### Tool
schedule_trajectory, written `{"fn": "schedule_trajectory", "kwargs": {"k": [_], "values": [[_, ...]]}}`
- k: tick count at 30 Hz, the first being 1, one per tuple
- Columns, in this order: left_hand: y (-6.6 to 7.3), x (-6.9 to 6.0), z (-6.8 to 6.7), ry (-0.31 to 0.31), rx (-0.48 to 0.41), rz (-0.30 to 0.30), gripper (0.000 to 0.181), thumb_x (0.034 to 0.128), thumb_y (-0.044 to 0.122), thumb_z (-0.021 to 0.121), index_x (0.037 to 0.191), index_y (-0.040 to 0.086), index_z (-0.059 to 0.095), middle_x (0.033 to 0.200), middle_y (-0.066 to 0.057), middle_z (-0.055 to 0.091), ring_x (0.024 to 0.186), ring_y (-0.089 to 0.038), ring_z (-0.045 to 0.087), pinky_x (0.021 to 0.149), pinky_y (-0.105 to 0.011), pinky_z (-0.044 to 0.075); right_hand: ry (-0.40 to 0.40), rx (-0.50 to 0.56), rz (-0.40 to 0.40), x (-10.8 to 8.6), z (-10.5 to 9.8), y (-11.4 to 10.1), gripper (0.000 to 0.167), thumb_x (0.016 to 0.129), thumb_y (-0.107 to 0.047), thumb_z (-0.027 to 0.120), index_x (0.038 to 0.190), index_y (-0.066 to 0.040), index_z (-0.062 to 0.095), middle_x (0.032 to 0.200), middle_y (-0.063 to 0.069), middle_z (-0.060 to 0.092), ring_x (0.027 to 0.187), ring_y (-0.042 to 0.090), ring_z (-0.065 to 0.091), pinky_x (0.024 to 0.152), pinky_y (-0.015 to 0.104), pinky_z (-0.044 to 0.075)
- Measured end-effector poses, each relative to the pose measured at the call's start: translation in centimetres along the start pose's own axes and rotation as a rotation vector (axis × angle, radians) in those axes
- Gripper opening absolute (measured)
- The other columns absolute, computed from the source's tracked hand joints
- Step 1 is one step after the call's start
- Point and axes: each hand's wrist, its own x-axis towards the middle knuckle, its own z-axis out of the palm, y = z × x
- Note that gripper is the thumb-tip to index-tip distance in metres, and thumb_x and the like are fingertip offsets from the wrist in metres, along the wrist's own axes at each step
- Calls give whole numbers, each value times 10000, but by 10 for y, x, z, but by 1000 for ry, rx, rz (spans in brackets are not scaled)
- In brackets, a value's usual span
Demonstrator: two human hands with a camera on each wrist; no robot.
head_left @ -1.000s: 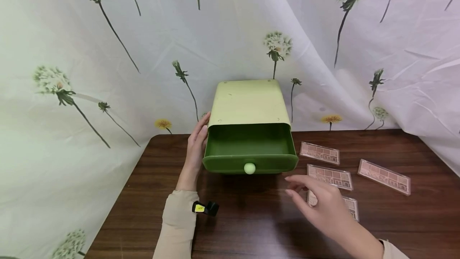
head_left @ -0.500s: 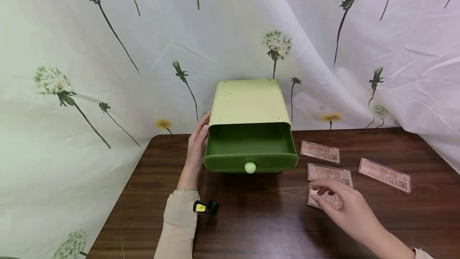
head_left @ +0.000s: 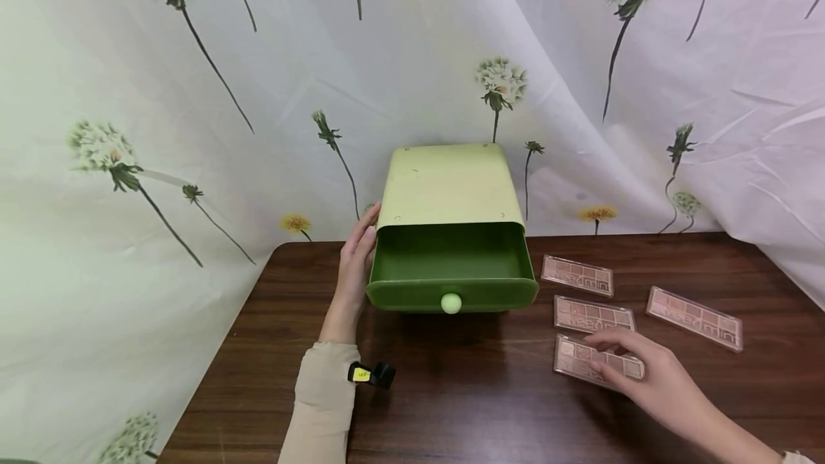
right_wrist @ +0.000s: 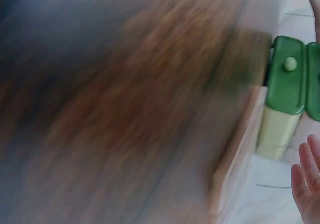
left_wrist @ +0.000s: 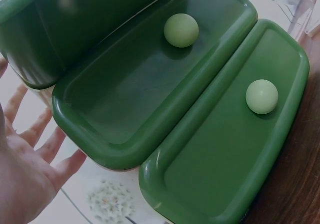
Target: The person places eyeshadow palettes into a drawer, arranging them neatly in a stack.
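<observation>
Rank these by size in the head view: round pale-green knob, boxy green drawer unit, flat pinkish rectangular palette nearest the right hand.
1. Drawer unit
2. Palette, partly hidden by the right hand
3. Knob

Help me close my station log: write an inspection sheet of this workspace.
Surface: glossy brown wood-grain table
Job's things: pale-green rounded box, its dark-green drawer open, nothing seen inside; four flat, clear-cased pinkish palettes right of the box
Clutter: nothing seen
Grips: left hand at the box's left side; right hand over the frontmost palette, contact unclear
Cables: nothing seen
Surroundings: white dandelion-print fabric behind the table
</observation>
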Motion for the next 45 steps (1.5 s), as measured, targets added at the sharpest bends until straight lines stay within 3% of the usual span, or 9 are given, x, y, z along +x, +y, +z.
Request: {"fn": "schedule_trajectory", "kwargs": {"k": [10,17,21,30,34,40,45], "values": [[-1,-1,-2,-4,7,5,520,1048,315,462,1532,135,399,1556,14,356,1391,-187,387,1055,-290,394,-62,-69,79,-10,-4,23,490,672,-60,901,1108,-161,702,1065,-82,671,1042,-74,553,890,36,343],[-1,0,-1,-9,9,5,508,1053,313,457,1529,144,405,1555,25,357,1396,-173,380,1070,-306,383,-188,53,-16,-11,-11,49,568,663,-28,896,1178,-57,658,1101,8,657,1017,32,624,889,75,420],[-1,0,-1,-8,15,11,513,1050,317,459,1529,141,405,1556,25,357,1403,-167,370,1086,-322,366,-230,80,-60,-12,-12,62,594,653,-31,902,1188,-33,645,1116,0,649,1015,30,610,896,73,409],[-2,0,-1,-8,22,24,510,1051,290,447,1531,125,398,1561,16,350,1411,-162,351,1102,-353,344,-255,-26,-59,-15,-7,69,652,636,-197,938,1213,-114,644,1130,-51,610,979,42,548,860,89,372],[-1,1,-1,0,28,33,511,1050,290,446,1530,122,398,1558,11,355,1401,-172,367,1093,-339,355,-258,-73,-50,-12,-4,67,652,641,-258,937,1213,-140,649,1110,-46,601,945,57,530,800,188,437],[0,0,-1,7,27,28,511,1050,282,442,1531,117,396,1558,4,355,1391,-186,383,1062,-304,384,-303,-167,12,-10,-1,63,686,651,-440,905,1228,-166,654,1178,-16,568,1042,93,516,819,334,492],[-1,0,-1,-2,28,17,506,1051,285,442,1532,131,399,1563,21,346,1398,-174,374,1083,-332,366,-298,-203,13,-11,2,63,714,614,-450,921,1205,-133,675,1162,-21,567,1070,133,510,882,190,418]]}}
